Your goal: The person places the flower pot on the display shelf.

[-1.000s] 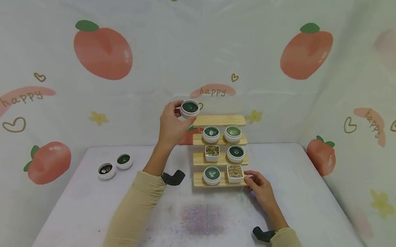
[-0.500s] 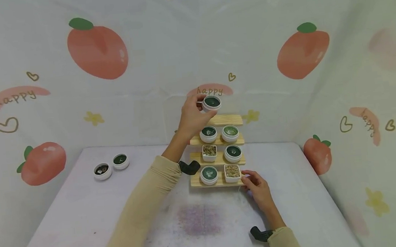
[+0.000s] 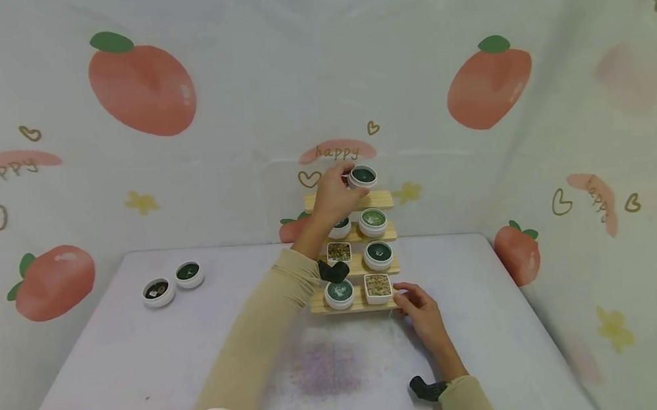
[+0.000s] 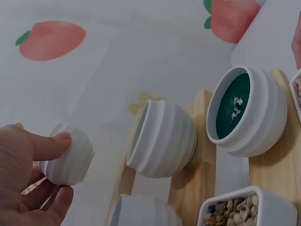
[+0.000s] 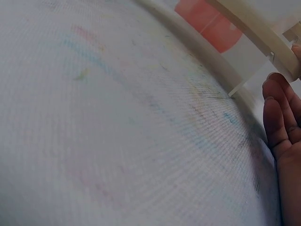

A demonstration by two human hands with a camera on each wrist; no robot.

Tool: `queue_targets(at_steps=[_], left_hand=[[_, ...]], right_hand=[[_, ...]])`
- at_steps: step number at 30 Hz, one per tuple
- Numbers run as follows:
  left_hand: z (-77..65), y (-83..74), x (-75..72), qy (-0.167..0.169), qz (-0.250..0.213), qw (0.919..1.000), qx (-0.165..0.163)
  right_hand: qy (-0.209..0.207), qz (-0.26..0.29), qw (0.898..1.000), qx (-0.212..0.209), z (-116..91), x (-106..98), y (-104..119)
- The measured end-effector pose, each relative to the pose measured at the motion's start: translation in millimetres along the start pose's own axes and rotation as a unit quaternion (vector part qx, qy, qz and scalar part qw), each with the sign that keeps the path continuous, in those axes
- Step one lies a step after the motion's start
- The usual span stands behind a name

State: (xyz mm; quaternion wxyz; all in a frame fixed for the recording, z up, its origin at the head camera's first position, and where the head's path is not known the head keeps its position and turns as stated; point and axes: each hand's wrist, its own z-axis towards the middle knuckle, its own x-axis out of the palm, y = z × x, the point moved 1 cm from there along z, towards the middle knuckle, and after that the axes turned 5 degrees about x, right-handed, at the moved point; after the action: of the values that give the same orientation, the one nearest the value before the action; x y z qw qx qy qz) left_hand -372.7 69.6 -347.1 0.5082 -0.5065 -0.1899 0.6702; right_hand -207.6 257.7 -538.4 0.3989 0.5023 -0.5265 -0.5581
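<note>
My left hand point(image 3: 336, 194) grips a small round white pot point(image 3: 363, 176) with dark green filling, just above the top board of a tiered wooden stand point(image 3: 348, 201). In the left wrist view the thumb and fingers pinch that pot point(image 4: 70, 155) by its ribbed side, apart from the stand. My right hand point(image 3: 422, 311) holds the right end of the lowest board, beside a square white pot point(image 3: 379, 289) of pebbles. The right wrist view has this hand point(image 5: 287, 113) at the board's end, partly cut off. My left hand and forearm cover parts of the stand.
Pots stand in pairs on the lower boards, including a light green one point(image 3: 374, 222) and a dark green one point(image 3: 379, 255). Two more, a dark one point(image 3: 159, 292) and a green one point(image 3: 189, 275), sit on the white table point(image 3: 106, 358) at left. A printed curtain hangs behind.
My left hand has carried the pot rightward to above the top board and lowered it slightly. The right hand keeps its place at the lowest board. The head view has shifted a little.
</note>
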Motion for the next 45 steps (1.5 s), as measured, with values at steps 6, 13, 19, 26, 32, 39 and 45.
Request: queue_targets(at_steps=[6, 13, 19, 26, 32, 39, 45], left_hand=[[5.5, 7.2, 14.1, 0.015, 0.009, 0.9996, -0.023], [7.2, 11.6, 23.3, 0.011, 0.011, 0.9990, -0.043], [6.2, 10.6, 25.9, 0.017, 0.022, 0.9984, -0.049], [5.2, 10.1, 24.5, 0.025, 0.018, 0.9984, -0.049], [3.0, 12.2, 16.8, 0.018, 0.014, 0.9982, -0.055], [-6.7, 6.5, -6.5, -0.001, 0.019, 0.9991, -0.039], [-22.3, 5.3, -32.3, -0.019, 0.023, 0.9992, -0.026]], right_hand=[[-0.002, -0.005, 1.000, 0.004, -1.3, 0.7, 0.1], [0.003, -0.011, 1.000, 0.010, -2.4, 3.8, 1.8], [0.003, -0.009, 1.000, 0.006, -4.3, 2.9, 6.5], [0.007, -0.015, 1.000, 0.012, -2.9, 3.8, 7.5], [0.011, -0.014, 1.000, 0.010, -0.1, 6.8, 7.5], [0.011, -0.014, 1.000, 0.006, 2.2, 7.7, 5.7], [0.010, -0.016, 1.000, 0.013, 3.5, 8.5, 4.3]])
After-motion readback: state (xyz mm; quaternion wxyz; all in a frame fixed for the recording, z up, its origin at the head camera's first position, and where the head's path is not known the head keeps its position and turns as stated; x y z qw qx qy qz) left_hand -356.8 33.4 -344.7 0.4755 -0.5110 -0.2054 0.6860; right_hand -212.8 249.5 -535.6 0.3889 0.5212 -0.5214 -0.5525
